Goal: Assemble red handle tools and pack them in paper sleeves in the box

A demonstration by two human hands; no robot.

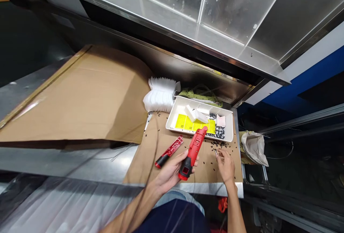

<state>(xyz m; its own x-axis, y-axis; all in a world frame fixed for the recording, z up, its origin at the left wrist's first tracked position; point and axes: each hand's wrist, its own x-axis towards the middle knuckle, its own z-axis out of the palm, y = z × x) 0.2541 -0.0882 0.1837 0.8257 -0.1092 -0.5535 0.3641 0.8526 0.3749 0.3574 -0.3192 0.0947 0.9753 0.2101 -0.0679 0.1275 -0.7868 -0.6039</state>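
My left hand (172, 168) is closed around a red and black power-tool housing (195, 147), which is held tilted above the cardboard with its red end pointing away. A second housing half (169, 151), red with black, lies on the cardboard to the left, its inner ribs facing up. My right hand (225, 163) has its fingertips pinched together low over the cardboard. A small pale, shiny tip shows at those fingers, too small to name. Just beyond them are scattered small black pieces (219, 144).
A white tray (228, 125) holds yellow label sheets (190, 123), white blocks, a pink pad and black pieces. Behind it stand white foam sleeves (161, 95) and a green bag (201, 95). A large cardboard box (102, 93) is left; an open sack (254, 147) is right; a metal shelf hangs above.
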